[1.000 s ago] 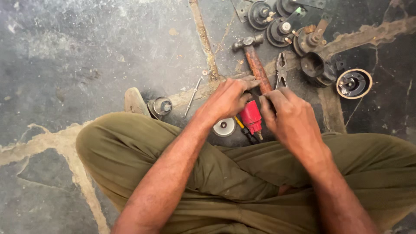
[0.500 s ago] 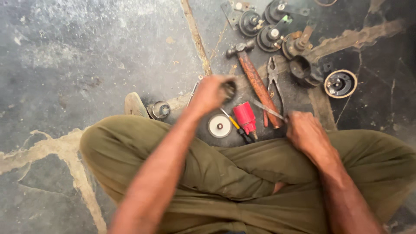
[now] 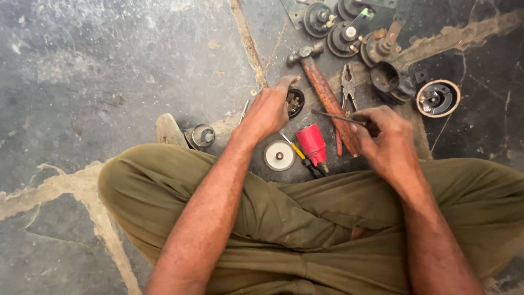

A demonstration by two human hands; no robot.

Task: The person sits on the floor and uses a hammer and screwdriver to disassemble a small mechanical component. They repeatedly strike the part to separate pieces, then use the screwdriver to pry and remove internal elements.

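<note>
Since half a second ago your left hand [image 3: 268, 112] has carried the small dark round part [image 3: 295, 102] away from your lap and out toward the floor, while your right hand [image 3: 388, 141] has lifted off your knee with the thin metal tool [image 3: 334, 116].

Head view, taking the rusty-handled hammer [image 3: 327, 98] as the landmark: your left hand sits just left of its handle, fingers curled around the round part, which shows at the fingertips and seems to rest on or just above the concrete floor [image 3: 109, 82]. Your right hand is just right of the handle's lower end, fingers pinched on the thin tool, whose tip reaches across the handle toward the part without touching it yet. Just left of the handle's lower end lie a red-handled screwdriver [image 3: 311, 145] and a white disc [image 3: 279, 155]. The pliers [image 3: 347, 87] lie right of the handle, and several dark round assemblies [image 3: 344, 38] stand beyond the head.

By my reading, the part is placed and held; working it with the tool is not yet begun.
</note>
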